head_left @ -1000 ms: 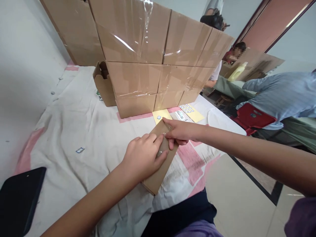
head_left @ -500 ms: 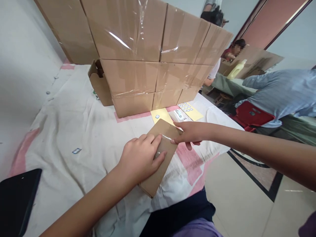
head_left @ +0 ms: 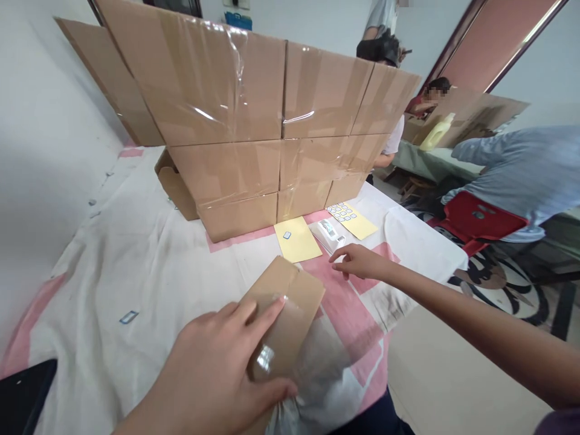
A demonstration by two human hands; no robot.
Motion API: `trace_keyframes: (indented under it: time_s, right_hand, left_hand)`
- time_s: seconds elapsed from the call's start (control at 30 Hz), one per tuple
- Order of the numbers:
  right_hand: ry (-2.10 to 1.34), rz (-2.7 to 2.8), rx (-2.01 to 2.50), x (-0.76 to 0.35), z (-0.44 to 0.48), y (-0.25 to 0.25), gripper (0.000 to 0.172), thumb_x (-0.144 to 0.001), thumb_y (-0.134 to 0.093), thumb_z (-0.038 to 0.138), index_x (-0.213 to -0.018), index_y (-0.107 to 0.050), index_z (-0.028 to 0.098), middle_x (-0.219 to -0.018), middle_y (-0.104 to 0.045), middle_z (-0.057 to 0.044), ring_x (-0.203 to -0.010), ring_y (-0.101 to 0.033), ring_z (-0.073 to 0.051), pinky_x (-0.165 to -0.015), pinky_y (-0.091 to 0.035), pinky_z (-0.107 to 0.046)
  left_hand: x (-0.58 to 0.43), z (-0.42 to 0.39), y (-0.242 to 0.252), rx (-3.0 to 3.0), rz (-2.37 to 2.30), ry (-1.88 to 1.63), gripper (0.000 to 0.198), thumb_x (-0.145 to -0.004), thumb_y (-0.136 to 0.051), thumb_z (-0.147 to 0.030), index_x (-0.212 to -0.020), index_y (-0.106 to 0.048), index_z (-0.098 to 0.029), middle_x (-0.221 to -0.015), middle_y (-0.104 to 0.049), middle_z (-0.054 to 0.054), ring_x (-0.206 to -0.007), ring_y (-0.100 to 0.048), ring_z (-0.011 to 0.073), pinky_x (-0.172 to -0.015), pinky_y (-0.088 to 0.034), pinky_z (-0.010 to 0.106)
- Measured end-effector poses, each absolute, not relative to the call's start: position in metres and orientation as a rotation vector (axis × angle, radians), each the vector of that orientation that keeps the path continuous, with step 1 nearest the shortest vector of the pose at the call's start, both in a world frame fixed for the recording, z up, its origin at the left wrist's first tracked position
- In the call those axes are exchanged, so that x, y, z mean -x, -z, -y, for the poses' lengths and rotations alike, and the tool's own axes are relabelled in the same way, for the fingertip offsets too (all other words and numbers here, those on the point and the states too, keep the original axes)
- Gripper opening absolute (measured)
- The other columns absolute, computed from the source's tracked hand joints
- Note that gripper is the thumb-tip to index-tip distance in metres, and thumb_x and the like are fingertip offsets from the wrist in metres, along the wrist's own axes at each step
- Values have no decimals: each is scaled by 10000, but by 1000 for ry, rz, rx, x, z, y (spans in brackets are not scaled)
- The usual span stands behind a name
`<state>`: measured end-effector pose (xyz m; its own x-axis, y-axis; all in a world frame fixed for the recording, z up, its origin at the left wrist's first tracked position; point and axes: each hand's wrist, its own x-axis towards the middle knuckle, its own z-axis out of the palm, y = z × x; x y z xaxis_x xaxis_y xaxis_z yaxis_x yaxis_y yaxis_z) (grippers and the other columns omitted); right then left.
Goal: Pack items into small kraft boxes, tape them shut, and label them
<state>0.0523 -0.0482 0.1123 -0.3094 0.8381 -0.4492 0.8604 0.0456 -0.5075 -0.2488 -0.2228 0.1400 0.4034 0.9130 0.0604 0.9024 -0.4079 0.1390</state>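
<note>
A flat brown cardboard box (head_left: 299, 302) with clear tape on it lies near the table's front edge. My left hand (head_left: 222, 356) rests over its left side, index finger on the tape and thumb across the lower part. Off the box to the right, my right hand (head_left: 356, 263) hovers with slightly bent fingers apart, holding nothing. Just beyond it is a small white package (head_left: 330, 234). A yellow sheet (head_left: 301, 244) bearing one small label lies left of the package, and another yellow sheet (head_left: 360, 225) with several labels lies to its right.
A wall of taped cartons (head_left: 226, 169) stands at the back, with an open carton (head_left: 176, 187) beside it. A dark phone-like device (head_left: 27, 399) is at lower left. One loose label (head_left: 128, 317) lies on the white cloth. People sit at another table on the right, near a red chair (head_left: 484, 220).
My right hand has let go of the box and moved right, towards the white package. My left hand and the box sit lower in view, and the camera view has shifted.
</note>
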Motion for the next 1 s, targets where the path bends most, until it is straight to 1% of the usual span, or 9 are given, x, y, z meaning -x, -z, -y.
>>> trace_keyframes:
  time_s: [0.07, 0.13, 0.23, 0.33, 0.43, 0.57, 0.7, 0.77, 1.0]
  right_hand:
    - [1011, -2447, -1766, -37, 35, -103, 242, -882, -624, 264, -1055, -764, 168, -723, -751, -33, -607, -627, -140, -591, -456, -240]
    - [808, -2602, -1710, -16, 18, -93, 239, -890, -627, 232, -1073, -773, 180, -834, -770, -41, -776, -691, -162, -691, -476, -239]
    - [606, -2660, -1699, 16, -14, -77, 298, -911, -647, 281, -1174, -748, 185, -990, -771, -71, -925, -705, -207, -761, -481, -263]
    - [550, -2654, -1727, 41, -42, -60, 369, -899, -668, 351, -1205, -719, 151, -1114, -737, -137, -1029, -685, -275, -787, -483, -303]
    - [529, -2665, -1736, 56, -57, -44, 344, -865, -685, 344, -1150, -712, 154, -1228, -682, -159, -1041, -671, -292, -758, -480, -310]
    - [589, -2700, -1704, 63, -64, -29, 210, -849, -660, 241, -1049, -703, 193, -1190, -689, -89, -972, -668, -218, -738, -460, -264]
    - [630, -2709, -1731, 64, -66, -19, 355, -861, -646, 251, -1212, -645, 200, -1208, -677, -89, -970, -654, -210, -734, -450, -257]
    - [643, -2714, -1730, 63, -67, -19, 377, -873, -641, 275, -1242, -632, 198, -1210, -674, -97, -960, -651, -215, -720, -443, -262]
    - [638, -2822, -1610, 64, -54, -33, 201, -948, -524, 207, -1060, -684, 161, -1137, -699, -125, -964, -634, -221, -750, -408, -279]
  left_hand:
    - [261, 231, -138, -2653, -1592, -225, 852, -707, -704, -729, -1435, -554, -313, -1072, -725, 48, -847, -730, 258, -668, -558, 380]
    - [271, 237, -137, -2730, -1550, -257, 844, -692, -734, -705, -1421, -559, -316, -1069, -723, 37, -833, -722, 235, -686, -562, 360]
    - [278, 238, -137, -2788, -1523, -316, 795, -735, -697, -701, -1410, -555, -305, -1080, -724, 35, -823, -714, 210, -706, -565, 333]
    - [278, 235, -138, -2830, -1491, -380, 720, -795, -650, -684, -1400, -549, -306, -1049, -730, 25, -794, -715, 186, -682, -563, 300]
    - [277, 232, -139, -2855, -1490, -396, 676, -809, -642, -676, -1368, -570, -303, -1026, -732, 21, -791, -719, 183, -661, -565, 293]
    - [276, 233, -142, -2834, -1520, -366, 644, -804, -665, -641, -1350, -583, -310, -1017, -728, 17, -791, -717, 181, -651, -569, 295]
    - [276, 234, -142, -2789, -1524, -356, 618, -815, -673, -567, -1375, -564, -330, -1010, -722, 4, -776, -711, 165, -650, -571, 281]
    - [276, 232, -138, -2776, -1524, -393, 606, -813, -669, -561, -1365, -570, -331, -1007, -722, 3, -765, -710, 163, -635, -566, 276]
    - [275, 234, -131, -2714, -1508, -495, 620, -819, -657, -508, -1401, -533, -336, -967, -703, 0, -713, -692, 158, -598, -541, 279]
